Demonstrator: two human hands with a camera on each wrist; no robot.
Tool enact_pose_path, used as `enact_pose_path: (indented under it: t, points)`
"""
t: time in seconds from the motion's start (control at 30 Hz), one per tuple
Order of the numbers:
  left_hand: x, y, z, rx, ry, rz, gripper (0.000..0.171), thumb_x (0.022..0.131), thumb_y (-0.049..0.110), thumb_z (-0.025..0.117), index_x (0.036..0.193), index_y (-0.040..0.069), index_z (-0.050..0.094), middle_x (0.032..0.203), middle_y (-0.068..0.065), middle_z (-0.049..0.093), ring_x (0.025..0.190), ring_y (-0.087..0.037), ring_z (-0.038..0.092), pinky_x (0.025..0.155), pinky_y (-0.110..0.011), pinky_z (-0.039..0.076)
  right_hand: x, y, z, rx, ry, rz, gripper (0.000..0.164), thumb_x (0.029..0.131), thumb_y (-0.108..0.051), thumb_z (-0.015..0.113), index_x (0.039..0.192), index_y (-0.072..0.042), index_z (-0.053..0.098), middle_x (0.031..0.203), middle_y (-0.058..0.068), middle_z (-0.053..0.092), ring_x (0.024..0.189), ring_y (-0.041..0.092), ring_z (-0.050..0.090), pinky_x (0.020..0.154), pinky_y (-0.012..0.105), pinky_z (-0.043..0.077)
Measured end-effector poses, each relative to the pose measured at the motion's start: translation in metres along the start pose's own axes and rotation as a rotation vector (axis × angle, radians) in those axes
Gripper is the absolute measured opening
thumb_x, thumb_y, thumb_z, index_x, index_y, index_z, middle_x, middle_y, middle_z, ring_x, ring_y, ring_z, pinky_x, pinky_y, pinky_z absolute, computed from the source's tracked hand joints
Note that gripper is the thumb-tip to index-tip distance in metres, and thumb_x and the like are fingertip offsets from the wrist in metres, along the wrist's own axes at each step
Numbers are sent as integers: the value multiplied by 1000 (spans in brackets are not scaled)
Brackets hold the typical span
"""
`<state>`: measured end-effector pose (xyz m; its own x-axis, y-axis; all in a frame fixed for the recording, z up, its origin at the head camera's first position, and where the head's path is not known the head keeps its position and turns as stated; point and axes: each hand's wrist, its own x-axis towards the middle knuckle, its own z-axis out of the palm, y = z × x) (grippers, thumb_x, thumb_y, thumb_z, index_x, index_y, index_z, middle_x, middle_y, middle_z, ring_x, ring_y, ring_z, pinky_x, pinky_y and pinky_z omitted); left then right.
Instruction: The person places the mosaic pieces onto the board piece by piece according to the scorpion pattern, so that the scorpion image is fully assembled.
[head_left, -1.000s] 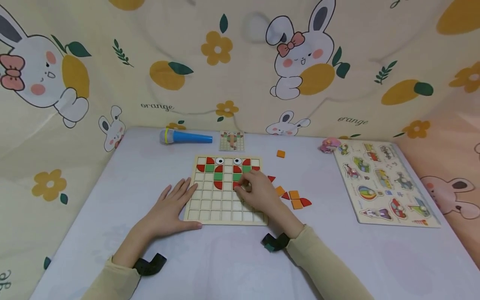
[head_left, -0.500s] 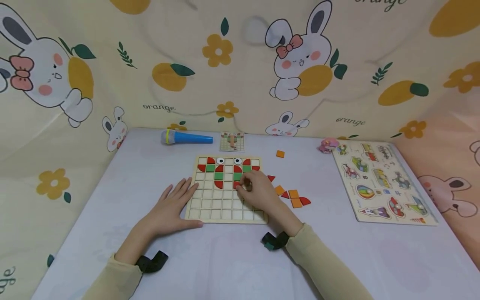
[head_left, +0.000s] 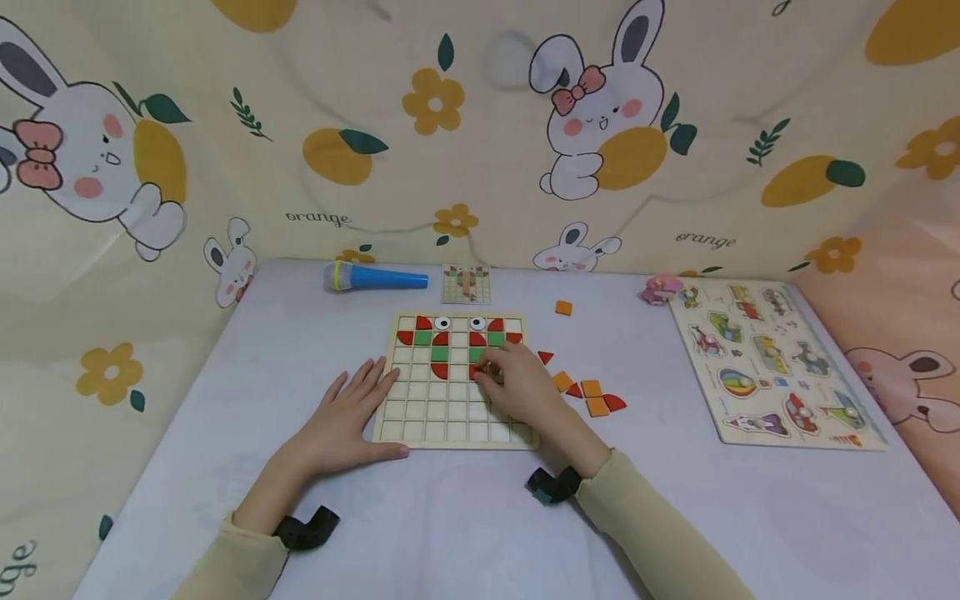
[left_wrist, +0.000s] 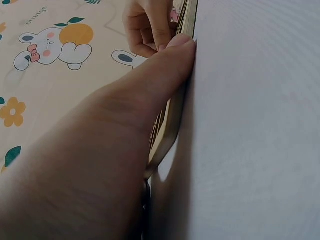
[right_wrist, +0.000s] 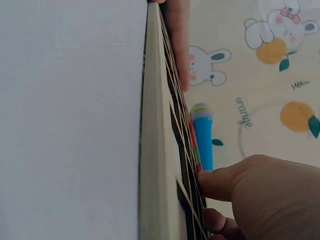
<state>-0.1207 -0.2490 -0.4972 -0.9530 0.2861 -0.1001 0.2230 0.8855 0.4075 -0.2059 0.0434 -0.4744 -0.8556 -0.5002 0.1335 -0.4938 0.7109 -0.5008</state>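
Note:
A wooden grid board (head_left: 456, 445) lies on the table, with red, green and eye-marked tiles in its upper squares. My left hand (head_left: 341, 429) rests with spread fingers along the board's left edge, its thumb at the lower left corner. In the left wrist view, the left thumb (left_wrist: 165, 65) lies along the board's side. Over the board's right half, my right hand (head_left: 517, 383) has its fingers curled, thumb and fingertips pinching a red tile (head_left: 473, 372) in the grid. The fingers partly cover this tile. The right wrist view shows the right thumb (right_wrist: 220, 182) against the red tile.
Loose orange tiles (head_left: 592, 389) and red tiles (head_left: 615, 403) lie right of the board, a single orange tile (head_left: 564, 308) farther back. Behind stand a pattern card (head_left: 467, 284) and a blue toy microphone (head_left: 382, 277). A picture puzzle board (head_left: 772, 367) and pink toy (head_left: 661, 289) lie right.
Both hands stay almost where they were, the right fingers still at the same red tile. Only the head view shifts slightly.

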Motion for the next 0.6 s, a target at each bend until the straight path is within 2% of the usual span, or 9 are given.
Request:
enact_pose_path:
  t: [0.13,0.23,0.33,0.43,0.53,0.6]
  points:
    - [-1,-1,-3,0,10,0,124,79,79,73,170,12,24,179,-13,11,165,-36,5,130,-64,2,5,0,-14,75,-35,-13,16,99,-20,75,113,-11,78,94,2,66,84,19,57,71,31,50]
    - [0,-1,-4,7,16,1,124,79,80,73,170,12,24,179,-12,11,165,-36,5,130,-64,2,11,13,-36,156,-23,11,25,99,-19,75,121,-7,76,100,7,68,85,22,59,72,33,52]
    - [1,1,-3,-1,18,6,123,79,79,73,170,12,25,179,-12,11,165,-36,5,130,-64,3,12,41,-60,179,54,96,34,100,-20,74,129,-4,72,107,12,68,95,28,60,79,39,52]
    - [2,3,-2,-13,16,15,122,79,78,74,169,11,26,178,-12,12,165,-36,6,130,-64,4,6,74,-75,163,87,230,44,100,-24,74,139,-5,66,119,17,65,109,34,57,91,49,53]
    - [0,3,-1,-12,17,12,122,79,77,75,169,11,28,178,-13,13,165,-37,7,130,-65,5,-1,103,-77,178,41,317,54,99,-30,75,146,-7,61,131,19,61,121,37,53,106,57,49]
    - [-1,3,0,-9,17,7,122,78,76,76,169,11,28,178,-13,14,165,-37,8,129,-65,6,-5,116,-74,197,2,341,57,99,-35,76,148,-11,61,138,16,58,128,37,51,113,59,45]
